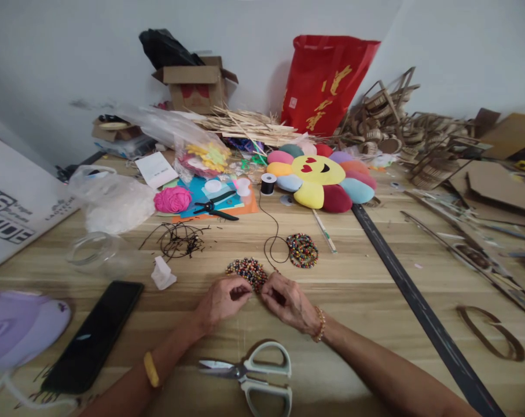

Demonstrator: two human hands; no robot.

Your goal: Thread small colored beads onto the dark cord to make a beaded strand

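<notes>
My left hand (224, 301) is closed in a pinch, thumb against fingertips, at the near edge of a pile of small multicoloured beads (247, 271). What it pinches is too small to make out. Close beside it, my right hand (290, 304) is also pinched, and a thin black cord (265, 250) runs to it from a black-and-white spool (268, 184). A coiled string of similar beads (303, 251) lies just beyond the right hand. Nearer to me, between my forearms, rest white-handled scissors (249, 370) with their blades pointing left.
Black cord scraps (177, 238), a crumpled tissue (162, 273) and a phone (92, 336) lie to the left. Dark-handled pliers (214, 207), pink yarn (173, 199) and a flower cushion (320, 176) are farther back. A long dark strip (418, 307) crosses the right side.
</notes>
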